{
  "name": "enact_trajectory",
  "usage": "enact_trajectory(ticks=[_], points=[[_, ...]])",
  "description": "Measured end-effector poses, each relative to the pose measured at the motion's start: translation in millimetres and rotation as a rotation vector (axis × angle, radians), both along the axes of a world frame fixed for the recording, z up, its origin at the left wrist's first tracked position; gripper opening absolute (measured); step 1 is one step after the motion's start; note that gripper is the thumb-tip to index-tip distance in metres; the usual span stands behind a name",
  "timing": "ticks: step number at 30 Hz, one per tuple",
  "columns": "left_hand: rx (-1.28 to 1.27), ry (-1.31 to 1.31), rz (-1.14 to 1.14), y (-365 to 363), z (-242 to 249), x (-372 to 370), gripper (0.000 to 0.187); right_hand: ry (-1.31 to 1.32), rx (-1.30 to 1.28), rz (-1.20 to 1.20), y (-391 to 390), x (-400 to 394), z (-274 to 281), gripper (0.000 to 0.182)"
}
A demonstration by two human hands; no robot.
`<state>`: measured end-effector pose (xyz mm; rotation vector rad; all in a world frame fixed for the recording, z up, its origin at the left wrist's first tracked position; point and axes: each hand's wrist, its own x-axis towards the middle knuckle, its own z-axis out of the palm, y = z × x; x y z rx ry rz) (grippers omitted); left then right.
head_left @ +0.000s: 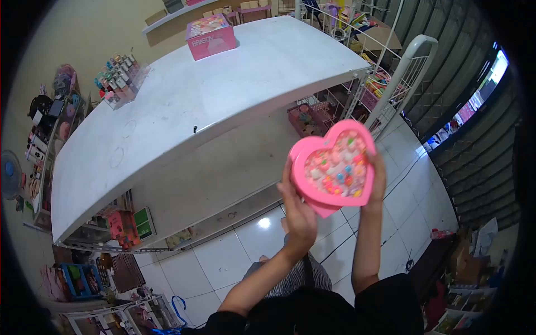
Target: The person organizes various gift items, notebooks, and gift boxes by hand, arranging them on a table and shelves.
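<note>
A pink heart-shaped box (299,167) is held up in front of me, above the tiled floor and beside the white table. Its clear top window shows many small colourful pieces, too small to name surely. My left hand (300,215) grips the box along its left and lower side, the thumb on the near edge. Wrapped round the right edge is my right hand (378,177), with its fingertips partly hidden behind the box. The box is tilted so that its top faces me.
The white table (184,95) curves across the view, with a pink printed box (212,39) at its far edge. Bottles in a clear rack (120,81) stand at its left end. A white wire rack (405,84) stands right, and a pink basket (307,120) sits beneath the tabletop.
</note>
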<state>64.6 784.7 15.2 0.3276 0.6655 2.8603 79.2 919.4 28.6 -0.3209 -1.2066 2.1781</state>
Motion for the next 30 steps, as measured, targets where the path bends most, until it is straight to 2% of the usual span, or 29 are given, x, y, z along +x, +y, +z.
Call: enact_trajectory(ticks=[2,4,5,7,8,10,12,15,18,22,23,25,28,30], points=[[-0.023,-0.068,-0.036,-10.2,-14.9,5.4,0.042,-0.042,-0.127,-0.011,-7.9,4.6,-32.8,0.032],[-0.295,-0.243,0.011,-16.6,-23.6,8.4,0.041,-0.041,-0.206,-0.049,-18.8,4.9,-52.2,0.032],[-0.304,-0.246,0.01,-18.1,-36.6,7.8,0.041,-0.034,-0.276,-0.08,-22.6,2.8,-60.8,0.031],[-0.559,-0.175,0.099,-19.7,-69.0,1.0,0.045,-0.007,-0.306,-0.095,-25.6,-5.0,-79.9,0.031],[-0.438,-0.286,0.088,-18.8,-76.3,-2.6,0.05,0.006,-0.396,-0.124,-25.0,-11.2,-89.6,0.032],[-0.412,-0.393,0.065,-22.2,-91.4,-16.9,0.054,0.055,-0.534,-0.167,-21.1,-23.9,-102.3,0.032],[-0.405,-0.413,0.062,-22.8,-113.0,-39.9,0.058,0.089,-0.495,-0.193,-10.3,-35.2,-114.5,0.032],[-0.526,-0.47,0.091,-24.3,-150.9,-84.1,0.067,0.066,-0.478,-0.227,5.9,-37.3,-140.3,0.033],[-0.602,-0.449,0.127,-14.1,-194.0,-149.8,0.079,0.026,-0.574,-0.196,23.8,-39.2,-203.9,0.028],[-0.752,-0.428,0.05,7.0,-253.5,-245.1,0.071,-0.017,-0.538,-0.24,19.6,-63.3,-275.9,0.024],[-0.751,-0.461,0.026,13.3,-271.8,-267.0,0.074,-0.116,-0.494,-0.252,16.4,-73.0,-289.1,0.025],[-0.753,-0.496,-0.004,29.7,-287.2,-288.0,0.077,-0.244,-0.425,-0.313,12.1,-96.8,-307.2,0.026],[-0.725,-0.495,-0.046,48.0,-301.7,-298.5,0.078,-0.26,-0.501,-0.336,9.8,-129.0,-348.8,0.03],[-0.602,-0.553,-0.025,55.7,-315.3,-300.8,0.076,-0.337,-0.218,-0.409,11.9,-146.0,-355.0,0.032]])
